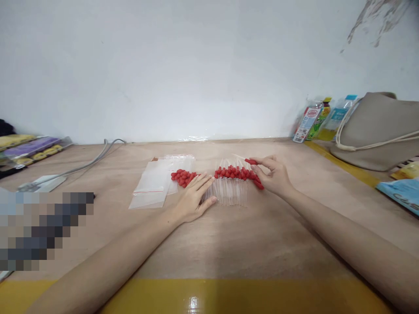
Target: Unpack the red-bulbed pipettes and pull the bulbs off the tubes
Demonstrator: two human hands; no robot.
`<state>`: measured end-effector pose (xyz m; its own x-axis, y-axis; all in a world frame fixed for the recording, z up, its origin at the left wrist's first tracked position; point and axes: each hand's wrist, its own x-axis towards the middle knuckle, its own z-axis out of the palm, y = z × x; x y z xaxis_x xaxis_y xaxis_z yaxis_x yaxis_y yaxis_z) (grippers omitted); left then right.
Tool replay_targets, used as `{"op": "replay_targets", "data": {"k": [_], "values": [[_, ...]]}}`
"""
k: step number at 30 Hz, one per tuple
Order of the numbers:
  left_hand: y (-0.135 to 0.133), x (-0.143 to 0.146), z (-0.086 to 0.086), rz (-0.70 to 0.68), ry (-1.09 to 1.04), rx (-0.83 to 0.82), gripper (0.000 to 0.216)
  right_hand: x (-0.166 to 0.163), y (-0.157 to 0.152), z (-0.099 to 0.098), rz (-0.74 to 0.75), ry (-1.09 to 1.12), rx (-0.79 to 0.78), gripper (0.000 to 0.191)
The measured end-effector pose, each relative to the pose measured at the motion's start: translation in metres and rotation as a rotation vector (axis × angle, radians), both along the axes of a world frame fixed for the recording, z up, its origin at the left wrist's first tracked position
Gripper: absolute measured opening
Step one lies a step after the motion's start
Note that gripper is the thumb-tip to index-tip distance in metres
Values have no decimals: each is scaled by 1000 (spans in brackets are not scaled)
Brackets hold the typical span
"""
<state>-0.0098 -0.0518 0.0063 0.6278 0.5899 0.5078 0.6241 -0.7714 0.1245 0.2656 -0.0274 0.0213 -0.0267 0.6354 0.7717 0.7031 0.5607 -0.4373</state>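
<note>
A row of thin clear sticks with red knobby tips lies across the middle of the wooden table. My left hand rests flat over the left part of the row, its fingers stretched out and thumb apart. More red tips show to the left of those fingers, by the plastic bags. At the right end of the row, my right hand has its thumb and index finger closed on a red-tipped stick, whose thin pale stem points up and left. Another red tip lies just under the right thumb.
Flat clear zip bags lie left of the sticks. A grey cable crosses the back left, near purple and yellow packets. Bottles, a carton, a beige bag and a blue packet stand or lie right.
</note>
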Motion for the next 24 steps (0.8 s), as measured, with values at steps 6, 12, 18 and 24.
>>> {"op": "replay_targets", "data": {"k": [6,12,18,24], "values": [[5,4,-3,31,-81,255,50,-28,-29,-11,286,-84,-33,23],[4,6,-2,-72,-32,383,18,-40,-40,-25,362,-172,-30,21],[1,11,-1,-100,20,422,15,-52,-45,-20,252,-380,106,34],[-2,15,1,-119,30,448,13,-65,-41,-24,223,-462,314,21]]}}
